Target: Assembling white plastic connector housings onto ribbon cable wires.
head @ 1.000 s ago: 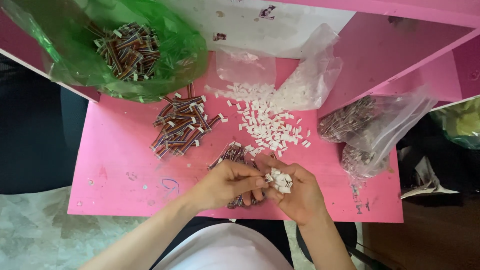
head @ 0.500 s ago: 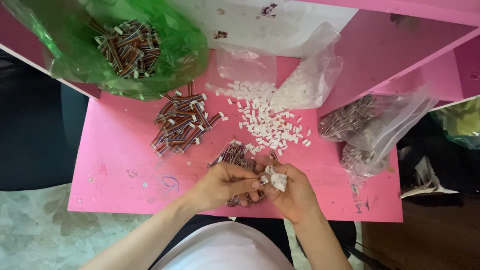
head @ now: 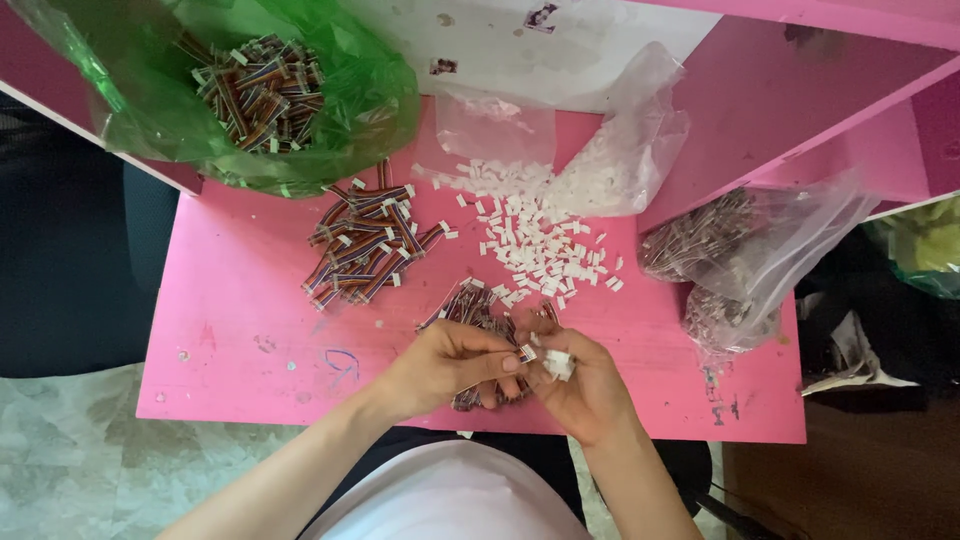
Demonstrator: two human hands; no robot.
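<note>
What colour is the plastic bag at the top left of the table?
Green, see-through. The bag with its wire bundles shows in the head view.

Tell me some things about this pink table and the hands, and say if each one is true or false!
1. The left hand pinches a small wire piece. True.
2. The right hand is empty. False: it cups small white connectors.
3. The green bag holds striped wire bundles. True.
4. The loose white connector pile lies on the floor. False: it lies on the pink table.
5. The clear bag at the right edge is bright green. False: it is see-through.
</note>
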